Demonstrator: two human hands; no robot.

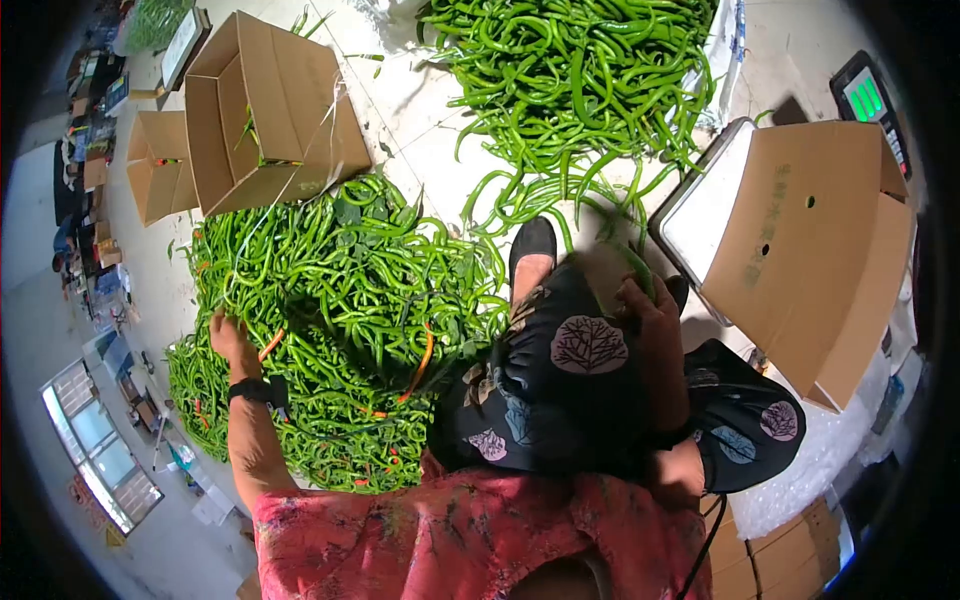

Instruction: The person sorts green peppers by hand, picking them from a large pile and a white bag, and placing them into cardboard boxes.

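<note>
My left hand (232, 337) reaches to the left edge of a wide heap of long green chili peppers (340, 260). Its fingers are curled in at the peppers, and what they hold is too small to make out. A dark band circles that wrist. Over my lap, my right hand (650, 305) is closed around a green chili pepper (638, 268), partly in shadow. Some red and orange peppers (422, 362) lie among the green ones. Ahead, a second heap of green chili peppers (590, 80) spills from a white sack (728, 60) onto the floor.
An open cardboard box (290, 100) stands beyond the left heap, with a smaller box (160, 165) beside it. On the right, another cardboard box (800, 240) sits on a scale platform (705, 215) near a lit display (866, 98). Bubble wrap (800, 485) lies at lower right.
</note>
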